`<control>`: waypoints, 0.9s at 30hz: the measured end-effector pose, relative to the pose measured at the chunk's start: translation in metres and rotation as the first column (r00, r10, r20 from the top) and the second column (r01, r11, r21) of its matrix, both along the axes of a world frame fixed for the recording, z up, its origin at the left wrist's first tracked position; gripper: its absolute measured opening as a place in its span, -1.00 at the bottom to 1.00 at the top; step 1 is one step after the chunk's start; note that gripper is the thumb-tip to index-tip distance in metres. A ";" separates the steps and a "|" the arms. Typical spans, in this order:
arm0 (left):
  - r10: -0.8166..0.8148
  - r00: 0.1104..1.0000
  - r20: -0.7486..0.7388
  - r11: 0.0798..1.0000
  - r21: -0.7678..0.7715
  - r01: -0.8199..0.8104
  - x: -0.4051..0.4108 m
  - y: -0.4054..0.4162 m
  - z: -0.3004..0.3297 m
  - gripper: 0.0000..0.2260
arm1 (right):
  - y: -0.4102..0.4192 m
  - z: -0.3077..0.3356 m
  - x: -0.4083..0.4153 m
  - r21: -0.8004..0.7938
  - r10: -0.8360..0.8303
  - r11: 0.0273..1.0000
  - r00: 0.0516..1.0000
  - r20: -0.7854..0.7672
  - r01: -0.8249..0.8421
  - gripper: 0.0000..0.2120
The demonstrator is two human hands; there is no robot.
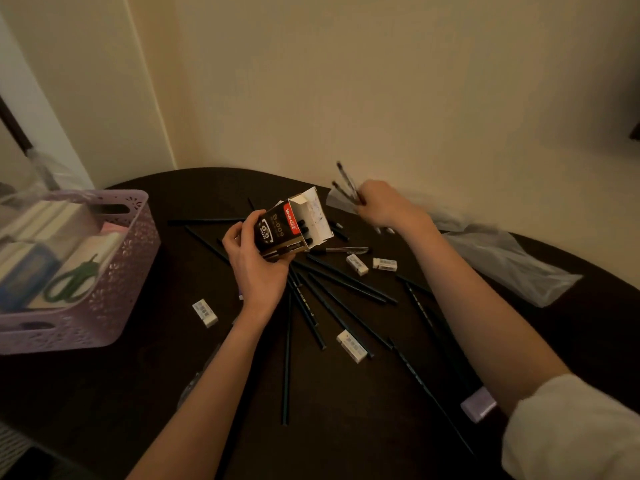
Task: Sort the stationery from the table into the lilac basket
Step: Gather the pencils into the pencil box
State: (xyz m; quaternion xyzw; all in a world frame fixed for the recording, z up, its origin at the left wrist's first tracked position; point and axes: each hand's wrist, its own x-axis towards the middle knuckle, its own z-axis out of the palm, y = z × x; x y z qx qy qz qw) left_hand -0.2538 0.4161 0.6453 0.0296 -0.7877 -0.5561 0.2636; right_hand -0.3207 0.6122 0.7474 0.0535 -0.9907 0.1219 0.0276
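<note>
My left hand grips the open pen box, fingers curled round its sides; my right hand pinches a few pens above its fingertips. I'd tilt the mouth toward them, slide them in together, then carry it to the lilac basket.

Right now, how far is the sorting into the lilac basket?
Partly done. The lilac basket already holds green scissors and some boxes. In hand: the left hand grips an open pen box, and the right hand holds a few pens. Left on the table: many pencils and several erasers.
</note>
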 end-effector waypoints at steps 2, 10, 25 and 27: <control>-0.004 1.000 0.005 1.000 0.001 0.004 0.001 0.000 0.001 -0.27 | -0.005 0.021 0.028 -0.156 0.021 0.986 0.975 -0.219 -0.057 -0.93; -0.048 0.999 0.018 0.999 0.016 0.048 0.003 0.002 0.003 -0.24 | -0.024 0.061 0.138 -0.796 0.008 0.368 0.858 -0.513 -0.480 -0.94; -0.161 0.986 -0.044 0.983 -0.092 0.157 0.005 0.006 0.002 -0.28 | -0.025 0.036 0.130 -0.564 0.176 0.733 0.907 -0.383 -0.381 -0.88; -0.189 0.981 -0.048 0.976 -0.121 0.182 0.005 0.007 0.001 -0.30 | -0.027 0.029 0.124 -0.555 0.166 0.740 0.903 -0.395 -0.379 -0.87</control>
